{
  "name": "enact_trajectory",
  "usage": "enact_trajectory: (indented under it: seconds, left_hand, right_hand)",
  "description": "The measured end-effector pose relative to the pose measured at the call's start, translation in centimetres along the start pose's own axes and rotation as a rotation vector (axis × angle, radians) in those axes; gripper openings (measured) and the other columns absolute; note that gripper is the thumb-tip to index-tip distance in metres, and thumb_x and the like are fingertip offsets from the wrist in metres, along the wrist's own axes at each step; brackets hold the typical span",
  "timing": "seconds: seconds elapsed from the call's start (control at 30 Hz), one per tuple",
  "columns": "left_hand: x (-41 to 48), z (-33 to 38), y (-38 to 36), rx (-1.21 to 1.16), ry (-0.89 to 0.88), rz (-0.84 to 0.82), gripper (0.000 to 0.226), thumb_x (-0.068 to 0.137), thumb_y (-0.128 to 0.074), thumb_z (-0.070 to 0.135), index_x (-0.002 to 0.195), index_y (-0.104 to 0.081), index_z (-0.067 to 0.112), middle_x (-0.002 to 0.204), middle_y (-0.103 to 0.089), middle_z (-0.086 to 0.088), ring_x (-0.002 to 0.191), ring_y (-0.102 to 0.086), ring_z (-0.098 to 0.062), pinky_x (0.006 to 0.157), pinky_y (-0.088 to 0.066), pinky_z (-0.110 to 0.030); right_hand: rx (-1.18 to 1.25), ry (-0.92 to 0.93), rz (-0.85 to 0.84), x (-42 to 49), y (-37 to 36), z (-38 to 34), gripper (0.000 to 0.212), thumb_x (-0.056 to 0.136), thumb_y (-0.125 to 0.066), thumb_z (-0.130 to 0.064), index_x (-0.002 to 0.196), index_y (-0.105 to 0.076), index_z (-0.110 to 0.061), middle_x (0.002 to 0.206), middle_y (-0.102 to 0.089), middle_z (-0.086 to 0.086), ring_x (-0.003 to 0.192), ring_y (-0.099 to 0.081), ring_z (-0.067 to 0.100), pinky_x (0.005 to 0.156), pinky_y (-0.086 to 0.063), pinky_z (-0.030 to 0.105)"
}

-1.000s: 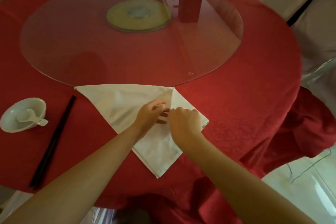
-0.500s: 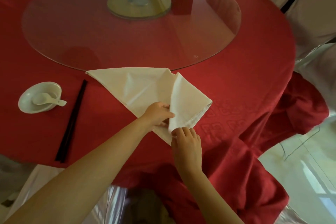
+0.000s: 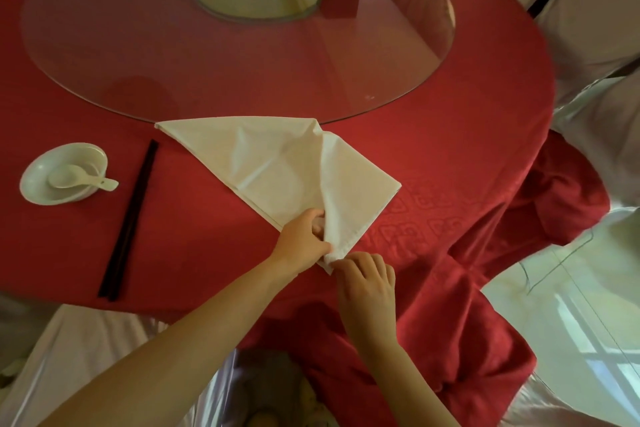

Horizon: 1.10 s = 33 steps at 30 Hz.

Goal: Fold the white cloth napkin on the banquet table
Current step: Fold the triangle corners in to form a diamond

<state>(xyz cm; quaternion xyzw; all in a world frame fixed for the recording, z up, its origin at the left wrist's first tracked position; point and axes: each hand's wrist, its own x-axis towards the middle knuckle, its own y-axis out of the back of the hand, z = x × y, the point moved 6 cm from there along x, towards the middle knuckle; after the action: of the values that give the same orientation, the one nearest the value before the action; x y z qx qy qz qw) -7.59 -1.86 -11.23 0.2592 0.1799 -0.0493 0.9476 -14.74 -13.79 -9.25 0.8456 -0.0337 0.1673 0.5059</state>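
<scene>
Both hands meet at the napkin's (image 3: pixel 277 166) near tip: the left hand (image 3: pixel 304 243) curls under the folded flap, gripping it; the right hand (image 3: pixel 367 284), fingers bent, pinches the corner beside it.

Banquet hall: round red-clothed table (image 3: pixel 450 163), glass turntable (image 3: pixel 138 45), covered chairs (image 3: pixel 595 10).

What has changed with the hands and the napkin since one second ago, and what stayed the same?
Both hands slid from the napkin's middle to its near tip. The left hand now pins the centre fold; the right hand pinches the tip. The right flap lies folded over. Bowl with spoon and chopsticks stayed put.
</scene>
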Motion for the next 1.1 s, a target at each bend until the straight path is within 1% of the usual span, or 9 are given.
enact_trajectory:
  seconds: [0.1, 0.2, 0.33, 0.43, 0.5, 0.63, 0.8, 0.93, 1.1]
  left_hand:
    - [-0.8, 0.6, 0.3, 0.184, -0.109, 0.107, 0.052, 0.074, -0.064, 0.007, 0.123, -0.048, 0.012, 0.099, -0.059, -0.006, 0.087, -0.057, -0.021, 0.073, -0.046, -0.027]
    - [-1.3, 2.2, 0.6, 0.508, -0.349, 0.355, 0.049, 0.087, -0.055, 0.017, 0.132, -0.039, 0.011, 0.124, -0.050, -0.013, 0.113, -0.048, -0.029, 0.089, -0.044, -0.035]
    - [-0.4, 1.6, -3.4, 0.784, -0.371, 0.169, 0.054, 0.097, -0.023, 0.032, 0.147, -0.012, 0.014, 0.158, -0.010, -0.006, 0.145, -0.004, -0.025, 0.118, -0.004, -0.045]
    - [-0.6, 0.7, -4.3, 0.907, -0.337, 0.168, 0.056, 0.094, -0.019, 0.033, 0.144, -0.026, 0.009, 0.152, -0.029, -0.009, 0.142, -0.020, -0.026, 0.114, -0.022, -0.052]
    - [-0.7, 0.8, -4.3, 0.913, -0.352, 0.193, 0.055, 0.092, -0.025, 0.033, 0.141, -0.035, 0.010, 0.146, -0.040, -0.008, 0.137, -0.033, -0.025, 0.108, -0.033, -0.053]
    - [-0.4, 1.0, -4.3, 0.897, -0.359, 0.206, 0.054, 0.092, -0.027, 0.034, 0.139, -0.040, 0.011, 0.146, -0.041, -0.008, 0.136, -0.036, -0.025, 0.105, -0.037, -0.053]
    - [-0.4, 0.8, -4.2, 0.917, -0.364, 0.195, 0.053, 0.093, -0.027, 0.035, 0.140, -0.038, 0.012, 0.148, -0.038, -0.008, 0.138, -0.032, -0.025, 0.106, -0.036, -0.052]
    - [-0.4, 0.8, -4.0, 0.935, -0.388, 0.159, 0.053, 0.094, -0.025, 0.035, 0.140, -0.038, 0.013, 0.148, -0.038, -0.006, 0.137, -0.032, -0.024, 0.107, -0.037, -0.050]
    - [-1.8, 0.2, -5.0, 0.902, -0.530, 0.016, 0.055, 0.095, -0.017, 0.039, 0.146, -0.020, 0.019, 0.155, -0.015, 0.000, 0.143, -0.013, -0.023, 0.114, -0.007, -0.043]
  right_hand:
    - [0.146, -0.059, 0.031, 0.3, 0.7, 1.3, 0.023, 0.076, -0.065, 0.002, 0.093, -0.069, -0.013, 0.090, -0.067, 0.001, 0.082, -0.058, 0.021, 0.074, -0.046, 0.032]
    - [0.249, -0.155, 0.156, 2.7, 2.5, 3.2, 0.027, 0.081, -0.056, 0.006, 0.102, -0.066, -0.007, 0.097, -0.068, 0.008, 0.091, -0.058, 0.025, 0.080, -0.050, 0.039]
    - [0.201, -0.091, 0.027, 9.9, 1.6, 3.7, 0.037, 0.093, -0.042, -0.010, 0.130, -0.048, -0.006, 0.134, -0.054, 0.012, 0.126, -0.045, 0.028, 0.106, -0.035, 0.039]
    - [-0.019, 0.144, -0.364, 14.2, -3.6, 3.2, 0.050, 0.099, -0.031, -0.027, 0.145, -0.020, -0.011, 0.156, -0.018, 0.008, 0.145, -0.010, 0.021, 0.118, -0.003, 0.037]
    - [-0.202, 0.178, -0.515, 15.6, -6.4, 5.0, 0.055, 0.099, -0.024, -0.036, 0.147, -0.007, -0.016, 0.158, -0.004, 0.001, 0.145, 0.002, 0.017, 0.118, 0.003, 0.036]
    - [-0.212, 0.012, -0.429, 18.4, -7.3, 8.2, 0.057, 0.097, -0.023, -0.041, 0.147, -0.007, -0.018, 0.158, -0.005, -0.002, 0.145, 0.001, 0.015, 0.119, 0.002, 0.038]
    - [-0.139, -0.065, -0.174, 19.7, -5.1, 7.1, 0.032, 0.092, -0.047, -0.028, 0.115, -0.053, -0.007, 0.127, -0.052, 0.012, 0.118, -0.041, 0.031, 0.096, -0.033, 0.042]
    - [0.005, -0.117, -0.153, 19.4, -3.4, 6.8, 0.010, 0.092, -0.046, -0.017, 0.085, -0.045, -0.009, 0.085, -0.054, 0.008, 0.076, -0.046, 0.027, 0.060, -0.031, 0.035]
    - [0.029, -0.306, -0.202, 16.0, -1.1, 9.8, 0.013, 0.091, -0.046, -0.019, 0.083, -0.038, -0.012, 0.073, -0.048, 0.004, 0.065, -0.044, 0.028, 0.056, -0.031, 0.033]
